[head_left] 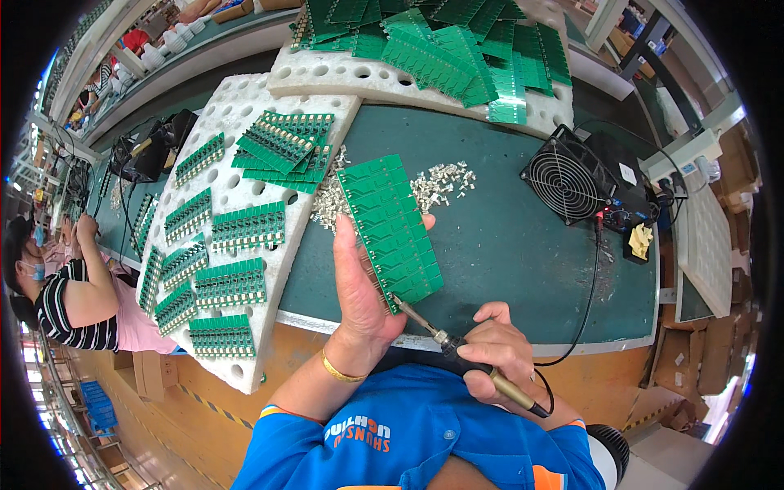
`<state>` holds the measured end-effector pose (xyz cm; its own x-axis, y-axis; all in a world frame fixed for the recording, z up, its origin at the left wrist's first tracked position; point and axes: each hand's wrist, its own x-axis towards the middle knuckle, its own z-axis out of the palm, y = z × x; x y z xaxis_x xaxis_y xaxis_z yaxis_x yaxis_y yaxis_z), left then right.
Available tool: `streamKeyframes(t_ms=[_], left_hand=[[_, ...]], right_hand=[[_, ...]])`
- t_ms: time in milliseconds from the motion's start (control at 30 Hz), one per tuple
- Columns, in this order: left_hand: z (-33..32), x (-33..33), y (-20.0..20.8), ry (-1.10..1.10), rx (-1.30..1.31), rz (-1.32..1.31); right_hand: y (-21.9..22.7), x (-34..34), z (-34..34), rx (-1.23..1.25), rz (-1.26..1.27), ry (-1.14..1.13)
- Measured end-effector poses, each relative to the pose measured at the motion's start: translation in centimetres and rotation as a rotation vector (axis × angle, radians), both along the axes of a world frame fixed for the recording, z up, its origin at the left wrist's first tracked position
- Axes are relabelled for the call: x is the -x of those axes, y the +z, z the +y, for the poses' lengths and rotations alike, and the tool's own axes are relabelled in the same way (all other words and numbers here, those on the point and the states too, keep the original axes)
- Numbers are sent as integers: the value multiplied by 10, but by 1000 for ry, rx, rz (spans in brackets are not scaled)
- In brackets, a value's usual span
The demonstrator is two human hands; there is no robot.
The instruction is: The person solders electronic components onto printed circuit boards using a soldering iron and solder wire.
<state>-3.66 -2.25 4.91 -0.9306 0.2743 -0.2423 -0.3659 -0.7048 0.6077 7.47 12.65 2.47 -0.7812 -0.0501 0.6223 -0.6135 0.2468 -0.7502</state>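
A green circuit board panel [392,229] is held tilted over the front of the workbench by my left hand [359,290], its thumb along the left edge and a fingertip showing past the right edge. My right hand [500,351] grips a soldering iron [449,341] like a pen. The iron's metal tip meets the panel's lower left corner, or comes very close to it. Small white connectors [445,184] lie in loose heaps on the bench behind the panel, which partly hides them.
On the left, a white foam board [220,106] carries several populated circuit boards [249,226]. Bare green panels [441,53] pile up on another foam board [314,75] at the back. A fan [565,175] and yellow sponge [640,240] stand right. A co-worker [82,294] sits at far left.
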Motion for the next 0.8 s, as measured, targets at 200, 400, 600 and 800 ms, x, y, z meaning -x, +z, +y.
streamKeyframes(t_ms=[200, 400, 600, 800], left_hand=[[0, 1, -3, 2, 0, -30], [0, -1, -5, -18, 1, -49], [0, 0, -1, -18, -37, -50], [-8, 7, -22, -181, -264, -21]], right_hand=[[5, 2, 1, -268, 125, -20], [3, 1, 3, -182, 95, -26], [7, -4, 13, -147, 108, -85], [7, -3, 12, -87, 90, -65]])
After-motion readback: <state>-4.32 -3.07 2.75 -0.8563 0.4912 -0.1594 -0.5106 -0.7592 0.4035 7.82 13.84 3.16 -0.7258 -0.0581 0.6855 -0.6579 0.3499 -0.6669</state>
